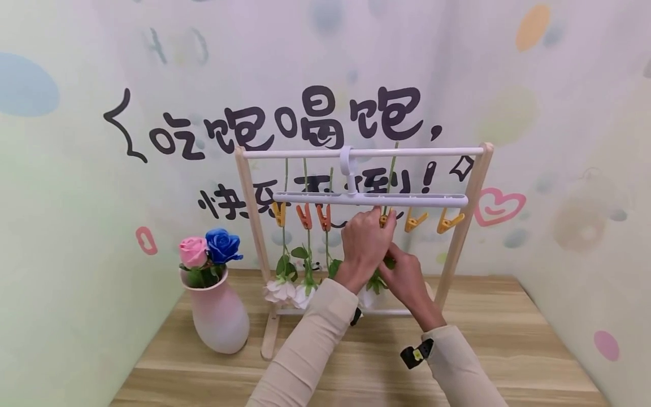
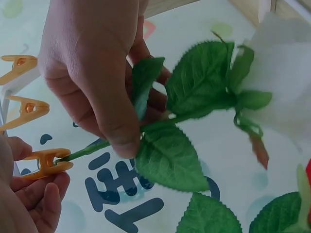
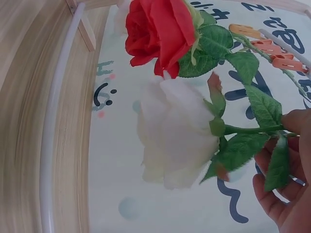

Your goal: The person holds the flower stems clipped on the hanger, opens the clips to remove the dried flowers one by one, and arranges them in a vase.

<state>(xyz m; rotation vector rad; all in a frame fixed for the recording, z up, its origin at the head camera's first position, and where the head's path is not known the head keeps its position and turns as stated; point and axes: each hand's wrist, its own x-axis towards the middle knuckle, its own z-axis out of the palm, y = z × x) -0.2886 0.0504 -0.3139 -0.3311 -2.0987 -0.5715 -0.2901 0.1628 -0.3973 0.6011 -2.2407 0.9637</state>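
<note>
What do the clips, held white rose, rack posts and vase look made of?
Clips: likely plastic, smooth; solid, even colour.
White rose: probably fabric, matte; thin, overlapping petals.
Rack posts: likely wood, matte; pale tan tone.
Vase: ceramic or plastic, can't tell which; smooth surface, pink fading to white.

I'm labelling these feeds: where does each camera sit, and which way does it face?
Head: on the head, facing forward and down at the rack and vase; left grip, right grip and sleeves show.
Left wrist: on that wrist, facing an orange clip and white rose; left grip at left edge, right grip above.
Right wrist: on that wrist, facing the white rose and a red rose; right grip at right edge.
Shared: both wrist views show the white rose, right grip on its stem.
</note>
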